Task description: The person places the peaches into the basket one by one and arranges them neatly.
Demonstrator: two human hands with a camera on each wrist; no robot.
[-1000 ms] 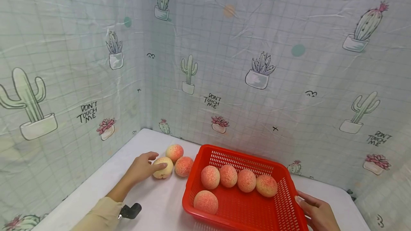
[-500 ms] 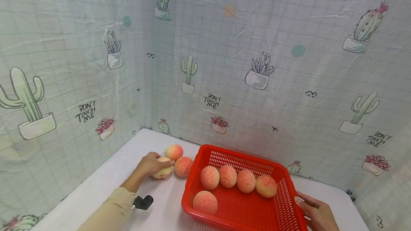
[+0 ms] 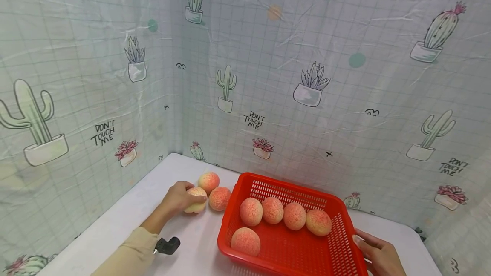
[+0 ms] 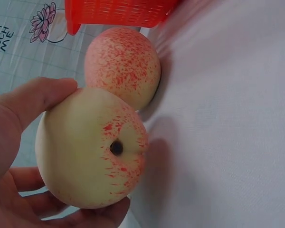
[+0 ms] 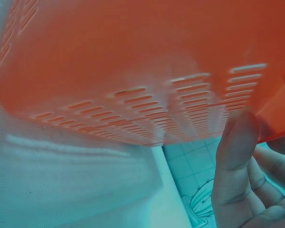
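At the left of the head view my left hand (image 3: 177,200) grips a pale yellow peach (image 3: 197,208) with red flecks. The left wrist view shows thumb and fingers curled round this peach (image 4: 80,147), its stem hollow facing the camera. Behind it sit two more peaches, one yellow and pink (image 3: 209,182), the other redder (image 3: 220,199), beside the basket. A red plastic basket (image 3: 295,252) with slotted walls contains several peaches (image 3: 273,210). My right hand (image 3: 379,257) holds its right side by the rim; in the right wrist view, the thumb (image 5: 235,147) presses the wall.
The white table (image 3: 199,250) carries everything. A grid-patterned curtain (image 3: 268,63) with cactus prints stands close behind and along the left. A black device (image 3: 168,245) is at my left wrist.
My left hand has moved slightly right and its fingers have closed round the pale peach. The right hand and the basket have stayed in place.
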